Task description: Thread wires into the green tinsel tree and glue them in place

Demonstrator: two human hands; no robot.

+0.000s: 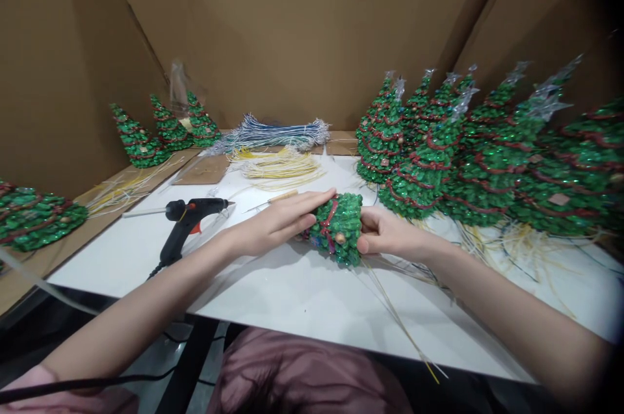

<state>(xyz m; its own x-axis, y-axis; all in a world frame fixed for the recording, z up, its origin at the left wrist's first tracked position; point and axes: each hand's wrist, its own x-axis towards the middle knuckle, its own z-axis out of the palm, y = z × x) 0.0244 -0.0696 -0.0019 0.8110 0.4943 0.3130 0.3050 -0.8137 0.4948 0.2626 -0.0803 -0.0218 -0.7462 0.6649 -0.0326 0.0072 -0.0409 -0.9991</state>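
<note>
A small green tree (344, 232) with red garland and a gold ball lies on its side over the white table, its base toward the right. My left hand (280, 222) rests along its upper left part, fingers stretched over it and hiding the tip. At the base end, my right hand (383, 232) has its fingers curled at the rim, the thumb below; some fingertips are hidden by the tree. Yellow and white wires (394, 313) trail from the base toward the table's front edge.
Left of my left hand lies a black glue gun (181, 229). Behind are a wooden-handled tool (283, 197), yellow wires (280, 166) and a blue-white wire bundle (287, 133). Several finished trees (419, 173) with clear stars crowd the right; more trees (139, 141) stand at left.
</note>
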